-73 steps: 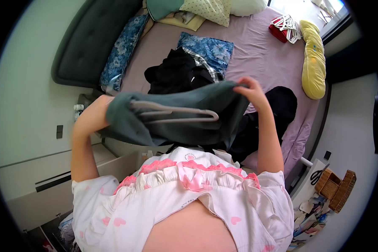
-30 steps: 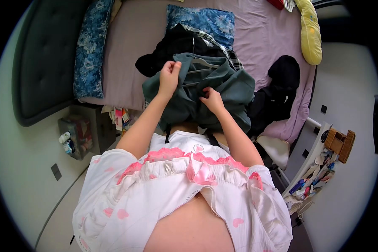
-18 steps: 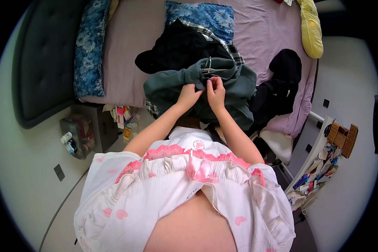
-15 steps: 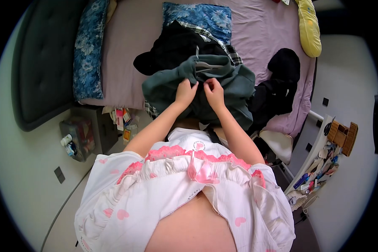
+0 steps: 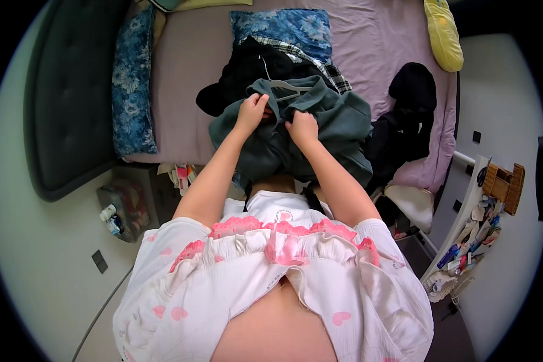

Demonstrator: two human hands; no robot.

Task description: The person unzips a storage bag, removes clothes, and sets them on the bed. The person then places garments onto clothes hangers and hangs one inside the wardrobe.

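A dark green collared shirt (image 5: 339, 130) lies across the near edge of the bed, with a grey hanger (image 5: 289, 88) inside its neck opening and the hook pointing away from me. My left hand (image 5: 251, 114) is closed on the left side of the collar, its fingers pinching the cloth. On the other side of the front opening, my right hand (image 5: 303, 128) grips the shirt's edge a little lower down. Folds of cloth partly hide the fingertips of both hands. Behind the shirt are a black garment (image 5: 238, 75) and a black-and-white plaid garment (image 5: 332, 75).
The bed (image 5: 184, 78) holds a blue floral pillow (image 5: 280, 30), another pillow (image 5: 133, 90) by the headboard, black clothing (image 5: 411, 99) and a yellow cushion (image 5: 443, 36). A cluttered white shelf (image 5: 458, 241) stands at right; a clear box (image 5: 123, 208) is at left.
My left hand has moved left and away from me with the collar, widening the neck opening. My hands are farther apart. The hanger's hook has tilted left.
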